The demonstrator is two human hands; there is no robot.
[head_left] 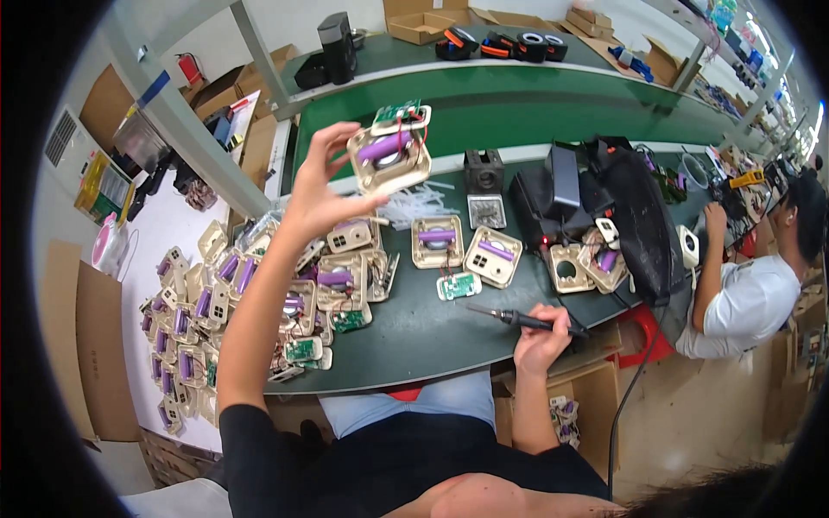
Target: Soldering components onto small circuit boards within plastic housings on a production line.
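My left hand (pixel 318 186) is raised above the bench, thumb and fingers gripping the edge of a square beige plastic housing (pixel 367 182). Inside it lies a purple cylindrical battery (pixel 385 148), and a green circuit board (pixel 397 112) hangs on red wires at its top. A black soldering iron (pixel 534 323) is in my right hand (pixel 542 342), its metal tip pointing left over the bench. Beyond that tip lie two open housings with purple batteries, a left one (pixel 437 252) and a right one (pixel 493 256). A loose green board (pixel 458 286) sits in front of the left one.
Many similar housings (pixel 186 332) are heaped at the left. White plastic strips (pixel 419 205) lie behind, beside a dark block-shaped stand (pixel 484 173) and small metal tray (pixel 486 212). A black bag (pixel 635 224) stands at right, near a seated co-worker (pixel 747 293). The iron's cord (pixel 623 406) trails down.
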